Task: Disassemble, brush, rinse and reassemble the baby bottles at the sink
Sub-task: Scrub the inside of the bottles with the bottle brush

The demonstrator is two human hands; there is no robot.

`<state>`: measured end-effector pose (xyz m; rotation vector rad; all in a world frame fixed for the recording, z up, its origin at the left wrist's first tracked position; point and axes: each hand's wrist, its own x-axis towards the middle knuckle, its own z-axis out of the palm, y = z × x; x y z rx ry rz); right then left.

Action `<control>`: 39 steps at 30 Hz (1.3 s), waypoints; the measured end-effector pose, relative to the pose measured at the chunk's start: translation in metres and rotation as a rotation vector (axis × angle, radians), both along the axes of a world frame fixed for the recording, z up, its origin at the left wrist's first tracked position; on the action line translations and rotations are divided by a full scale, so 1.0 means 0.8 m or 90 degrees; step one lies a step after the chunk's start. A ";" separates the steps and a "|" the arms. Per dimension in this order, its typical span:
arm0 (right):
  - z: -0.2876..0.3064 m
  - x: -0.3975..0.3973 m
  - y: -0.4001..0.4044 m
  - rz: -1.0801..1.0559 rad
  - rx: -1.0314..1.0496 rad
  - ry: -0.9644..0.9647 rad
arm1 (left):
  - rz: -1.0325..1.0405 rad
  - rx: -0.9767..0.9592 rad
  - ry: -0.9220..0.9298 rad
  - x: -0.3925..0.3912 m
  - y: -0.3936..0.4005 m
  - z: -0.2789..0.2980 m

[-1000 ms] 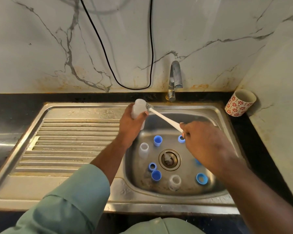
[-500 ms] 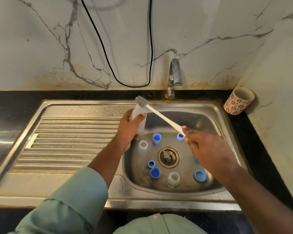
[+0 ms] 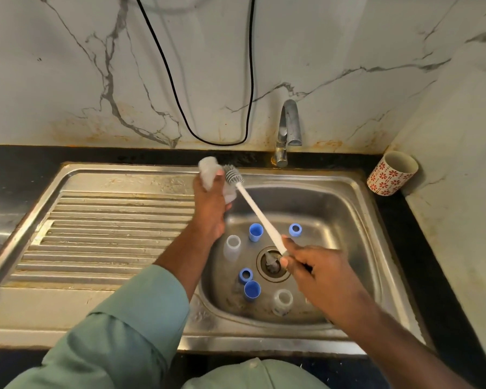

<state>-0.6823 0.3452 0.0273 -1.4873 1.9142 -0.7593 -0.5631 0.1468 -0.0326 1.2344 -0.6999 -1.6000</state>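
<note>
My left hand [image 3: 209, 209] grips a clear baby bottle body [image 3: 209, 172] above the sink's back left rim. My right hand [image 3: 320, 273] holds the white handle of a bottle brush [image 3: 257, 213], whose grey bristle head [image 3: 233, 175] sits outside the bottle, right beside it. On the basin floor lie a clear bottle body [image 3: 232, 246], another clear piece [image 3: 282, 301], two blue caps [image 3: 255, 232] [image 3: 252, 290] and two blue collar rings [image 3: 295, 229] [image 3: 245, 275].
The steel sink [image 3: 348, 192] has a ribbed drainboard [image 3: 110, 231] on the left and a drain [image 3: 272, 263] in the middle. The tap [image 3: 288, 130] stands at the back, no water running. A red-flowered cup [image 3: 392, 174] sits on the black counter at right. A black cable [image 3: 180, 102] hangs on the wall.
The brush head has come out of the bottle and now sits beside it. My right hand has drawn back toward me and lower; my left hand has tilted the bottle to the left.
</note>
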 end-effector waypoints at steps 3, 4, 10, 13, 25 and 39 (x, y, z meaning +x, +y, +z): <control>-0.002 -0.004 -0.018 -0.055 -0.002 0.017 | -0.109 -0.010 -0.039 -0.016 0.007 0.002; -0.003 -0.006 -0.018 -0.048 -0.003 0.023 | -0.082 0.002 -0.020 -0.015 0.004 0.007; -0.012 -0.003 -0.006 -0.015 -0.034 -0.001 | -0.073 0.006 -0.044 -0.014 -0.007 0.008; -0.011 -0.006 -0.013 -0.031 -0.045 -0.022 | -0.043 0.023 -0.010 -0.018 -0.009 0.017; -0.017 -0.004 0.000 0.002 -0.037 -0.055 | 0.022 0.000 0.029 -0.004 -0.018 0.007; -0.027 0.000 -0.029 -0.040 -0.038 -0.091 | 0.030 0.024 0.033 -0.003 -0.012 -0.002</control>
